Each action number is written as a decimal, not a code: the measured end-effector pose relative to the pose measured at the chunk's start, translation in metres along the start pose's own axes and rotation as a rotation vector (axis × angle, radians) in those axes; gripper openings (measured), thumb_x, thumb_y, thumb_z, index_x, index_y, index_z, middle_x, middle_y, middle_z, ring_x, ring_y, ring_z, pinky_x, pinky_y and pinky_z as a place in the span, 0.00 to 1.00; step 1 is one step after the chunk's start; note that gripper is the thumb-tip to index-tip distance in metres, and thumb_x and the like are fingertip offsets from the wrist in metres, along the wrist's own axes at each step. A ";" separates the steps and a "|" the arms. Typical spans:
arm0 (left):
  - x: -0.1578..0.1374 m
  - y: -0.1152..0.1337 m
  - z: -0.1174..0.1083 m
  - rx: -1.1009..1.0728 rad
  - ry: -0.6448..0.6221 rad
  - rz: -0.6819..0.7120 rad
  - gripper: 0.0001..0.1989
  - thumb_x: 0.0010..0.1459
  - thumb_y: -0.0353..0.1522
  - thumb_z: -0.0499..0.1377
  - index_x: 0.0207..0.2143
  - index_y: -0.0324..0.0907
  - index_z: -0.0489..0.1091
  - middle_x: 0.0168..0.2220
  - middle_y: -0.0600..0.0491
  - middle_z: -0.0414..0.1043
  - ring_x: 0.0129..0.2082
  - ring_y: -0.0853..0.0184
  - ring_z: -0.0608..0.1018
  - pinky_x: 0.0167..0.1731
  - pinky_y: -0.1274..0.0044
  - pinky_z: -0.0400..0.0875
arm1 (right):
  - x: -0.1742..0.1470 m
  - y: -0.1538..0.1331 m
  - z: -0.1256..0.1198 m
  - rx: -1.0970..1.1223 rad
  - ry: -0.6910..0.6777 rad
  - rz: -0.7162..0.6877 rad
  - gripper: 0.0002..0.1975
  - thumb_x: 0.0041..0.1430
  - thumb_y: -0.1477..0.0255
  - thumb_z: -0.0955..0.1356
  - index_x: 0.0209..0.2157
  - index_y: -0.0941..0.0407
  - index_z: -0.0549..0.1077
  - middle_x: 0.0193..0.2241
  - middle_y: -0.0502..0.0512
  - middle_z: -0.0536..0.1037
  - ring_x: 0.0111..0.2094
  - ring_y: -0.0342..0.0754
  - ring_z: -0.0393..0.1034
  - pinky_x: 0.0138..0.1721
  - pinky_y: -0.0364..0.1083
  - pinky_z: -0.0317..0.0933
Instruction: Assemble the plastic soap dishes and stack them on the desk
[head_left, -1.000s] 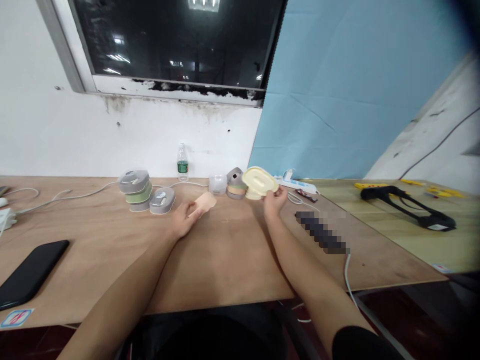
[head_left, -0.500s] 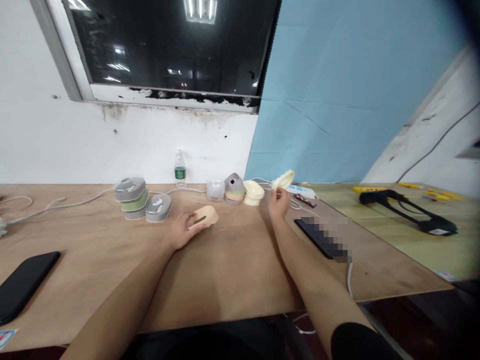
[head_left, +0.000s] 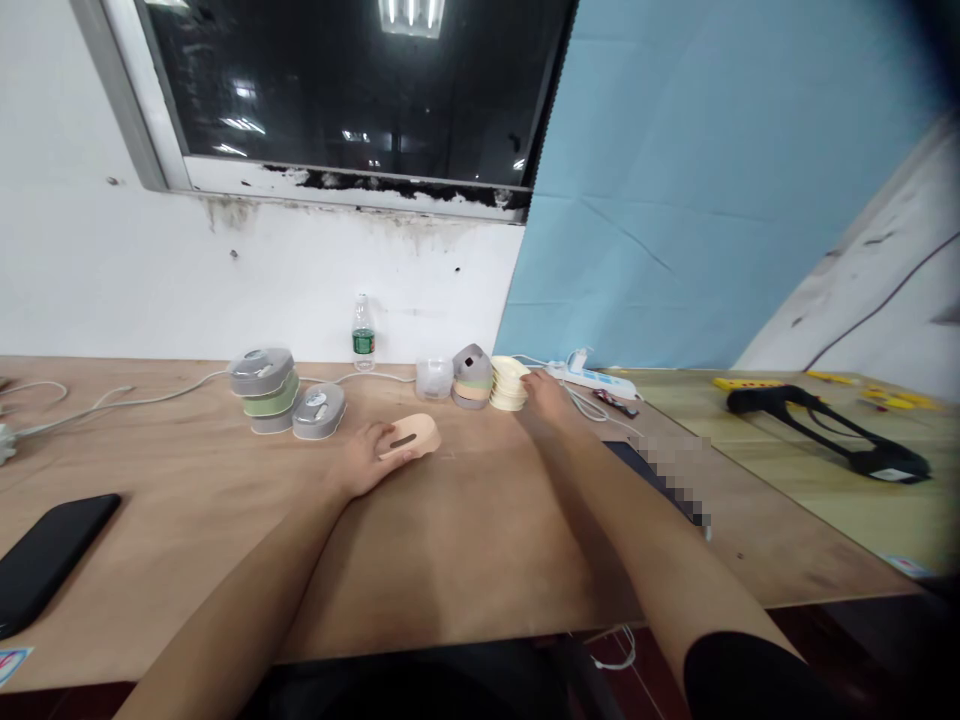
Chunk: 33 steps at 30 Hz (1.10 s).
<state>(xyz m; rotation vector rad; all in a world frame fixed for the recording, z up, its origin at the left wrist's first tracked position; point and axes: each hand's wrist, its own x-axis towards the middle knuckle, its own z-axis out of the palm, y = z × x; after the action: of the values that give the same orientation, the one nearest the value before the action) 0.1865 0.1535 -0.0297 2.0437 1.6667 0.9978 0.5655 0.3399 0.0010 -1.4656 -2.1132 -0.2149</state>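
Note:
My left hand (head_left: pixel 370 462) rests on the table with its fingers closed over the near end of a peach oval plastic shell (head_left: pixel 421 433) that has a dark slot. At the stack of cream oval plastic pieces (head_left: pixel 508 398), my right hand (head_left: pixel 546 395) pinches the right edge of the top cream oval piece (head_left: pixel 510 368). Just left of that stack stand nested grey, green and peach cups (head_left: pixel 471 378), with a clear plastic cup (head_left: pixel 433 379) beside them. Further left are a pile of grey and green oval boxes (head_left: pixel 262 388) and a single grey lidded box (head_left: pixel 319 411).
A plastic bottle (head_left: pixel 363 335) stands by the wall. A black phone (head_left: pixel 56 550) lies at the left. On the right are a white power strip (head_left: pixel 600 381), cables, a dark flat device (head_left: pixel 645 470), partly blurred, and a black strap-like frame (head_left: pixel 832 430).
My right hand has moved left and down, bringing the raised cream piece onto the stack. My left hand stays on the peach shell. The view has shifted slightly.

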 end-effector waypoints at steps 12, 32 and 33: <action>0.000 -0.003 0.005 0.032 0.014 0.057 0.32 0.52 0.54 0.58 0.53 0.44 0.66 0.54 0.47 0.66 0.55 0.56 0.70 0.55 0.67 0.63 | -0.054 -0.085 0.014 0.275 0.198 -0.158 0.16 0.63 0.67 0.61 0.47 0.57 0.73 0.44 0.62 0.74 0.48 0.55 0.66 0.51 0.53 0.59; 0.006 -0.011 -0.012 0.449 0.212 0.050 0.34 0.58 0.52 0.52 0.59 0.40 0.61 0.66 0.38 0.51 0.67 0.47 0.49 0.62 0.54 0.41 | -0.058 -0.090 0.054 0.620 0.098 0.268 0.18 0.54 0.63 0.66 0.44 0.57 0.75 0.40 0.57 0.79 0.37 0.50 0.72 0.43 0.51 0.65; 0.007 -0.018 -0.017 0.478 0.244 0.000 0.34 0.57 0.51 0.52 0.58 0.39 0.62 0.65 0.38 0.51 0.67 0.46 0.48 0.62 0.54 0.41 | -0.057 -0.083 0.053 0.586 0.136 0.299 0.18 0.55 0.63 0.65 0.44 0.57 0.75 0.42 0.58 0.78 0.40 0.51 0.72 0.46 0.52 0.64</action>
<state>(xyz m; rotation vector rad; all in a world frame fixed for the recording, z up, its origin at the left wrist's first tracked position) 0.1630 0.1619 -0.0271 2.2775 2.2081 0.9481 0.4862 0.2836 -0.0584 -1.3301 -1.6266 0.3775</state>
